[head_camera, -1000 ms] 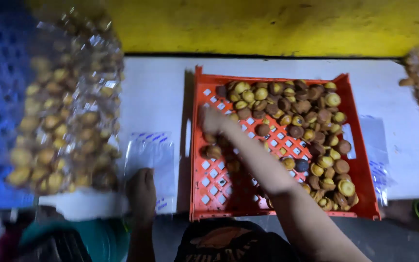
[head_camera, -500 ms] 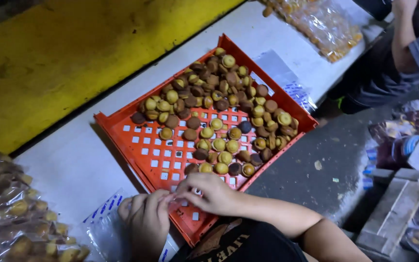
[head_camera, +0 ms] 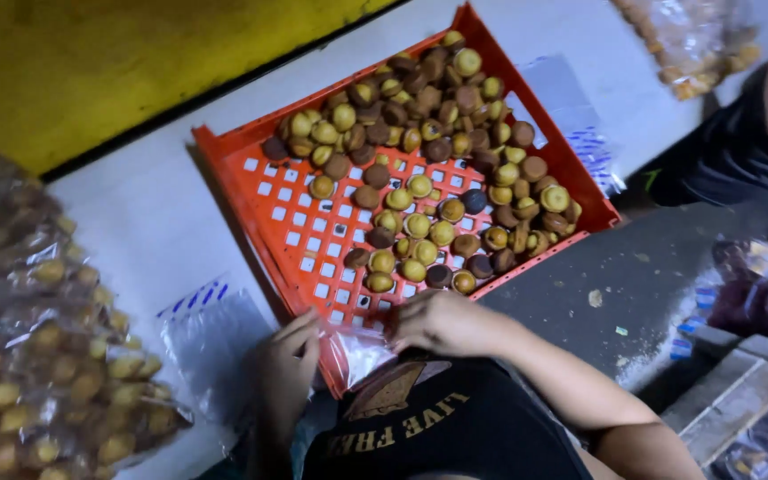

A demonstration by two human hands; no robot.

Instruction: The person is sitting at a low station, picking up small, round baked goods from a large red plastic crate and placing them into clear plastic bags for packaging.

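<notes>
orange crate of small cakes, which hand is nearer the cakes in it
Right. The right hand sits at the orange crate's near edge, just below the closest small cakes. The left hand is further left, by the crate's corner, on a clear bag.

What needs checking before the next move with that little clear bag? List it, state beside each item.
1. Both hands on the clear bag: ok; left hand and right hand pinch it.
2. Bag mouth open: cannot tell, it is crumpled between the fingers.
3. Cakes within reach in the red crate: ok, nearest ones lie just beyond the right hand.
4. Spare empty bags: ok, beside the left hand.
5. Crate resting fully on the white table: not ok, its near corner overhangs the edge.
</notes>
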